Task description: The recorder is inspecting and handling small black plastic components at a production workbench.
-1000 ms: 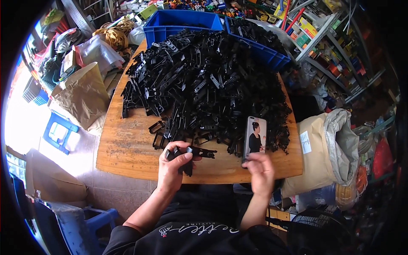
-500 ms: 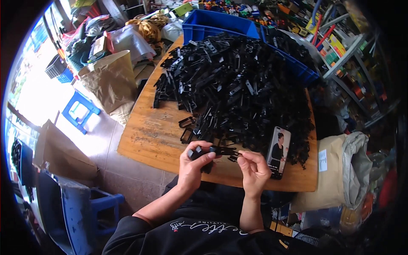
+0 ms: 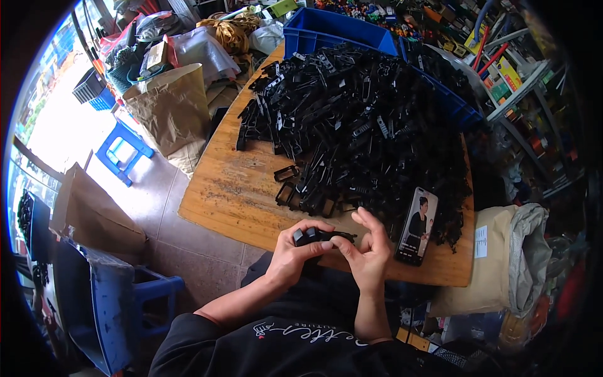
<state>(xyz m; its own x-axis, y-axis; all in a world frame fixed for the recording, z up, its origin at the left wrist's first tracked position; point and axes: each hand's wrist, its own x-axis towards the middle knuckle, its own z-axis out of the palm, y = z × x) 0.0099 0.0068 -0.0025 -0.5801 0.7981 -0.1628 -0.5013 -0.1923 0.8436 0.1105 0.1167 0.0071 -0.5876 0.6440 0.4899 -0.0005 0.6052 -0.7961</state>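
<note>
My left hand (image 3: 295, 251) grips a small black plastic part (image 3: 317, 236) at the near edge of a wooden table (image 3: 232, 195). My right hand (image 3: 367, 251) pinches the same part's right end with thumb and forefinger, the other fingers spread upward. Beyond the hands a big heap of black plastic parts (image 3: 358, 119) covers most of the tabletop. A few loose black frames (image 3: 289, 182) lie at the heap's near left edge.
A phone (image 3: 418, 226) with a lit screen lies on the table right of my hands. Blue bins (image 3: 326, 31) stand at the far edge. A brown paper bag (image 3: 173, 107), a blue stool (image 3: 122, 151) and cardboard (image 3: 88, 213) are on the left; a tan sack (image 3: 502, 257) is on the right.
My right hand left the phone and came to the black part in my left hand. Both hands now work it together, and the view shifted right.
</note>
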